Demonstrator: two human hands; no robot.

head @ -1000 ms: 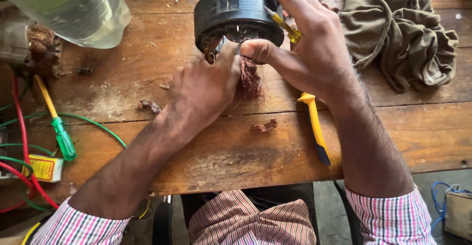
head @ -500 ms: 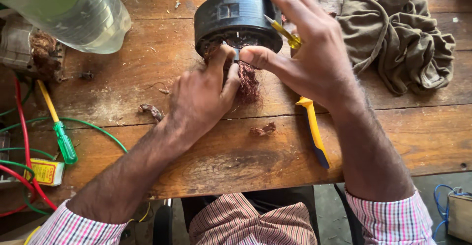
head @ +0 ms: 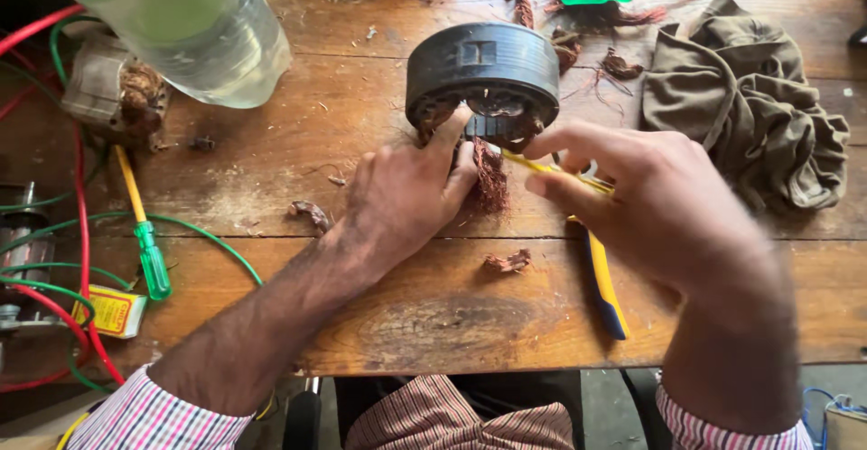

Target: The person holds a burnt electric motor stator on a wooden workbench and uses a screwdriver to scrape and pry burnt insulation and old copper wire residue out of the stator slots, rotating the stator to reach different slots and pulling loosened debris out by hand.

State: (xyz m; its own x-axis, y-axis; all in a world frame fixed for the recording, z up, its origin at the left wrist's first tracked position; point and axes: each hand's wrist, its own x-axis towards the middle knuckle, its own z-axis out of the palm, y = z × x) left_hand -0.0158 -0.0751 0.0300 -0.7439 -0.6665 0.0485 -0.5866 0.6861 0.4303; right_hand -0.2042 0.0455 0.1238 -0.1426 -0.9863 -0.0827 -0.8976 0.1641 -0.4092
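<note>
- Far left edge of the desk (head: pixel 433 324): red and green wires (head: pixel 54 260), a green-handled screwdriver (head: pixel 144 233), and a clear plastic bottle (head: pixel 194 26) near the back left corner.
- The left hand (head: pixel 406 197) presses its fingers against the dark round stator (head: pixel 483 75) at the back middle, bracing it without closing around it.
- Copper winding (head: pixel 492 179) hangs from the stator's front.
- The right hand (head: pixel 668 215) is clamped on a thin yellow tool (head: pixel 542 168), tip at the winding.
- Judged step: prying wire out; next calls for steady levering.
- Right: an olive rag (head: pixel 750 107).
</note>
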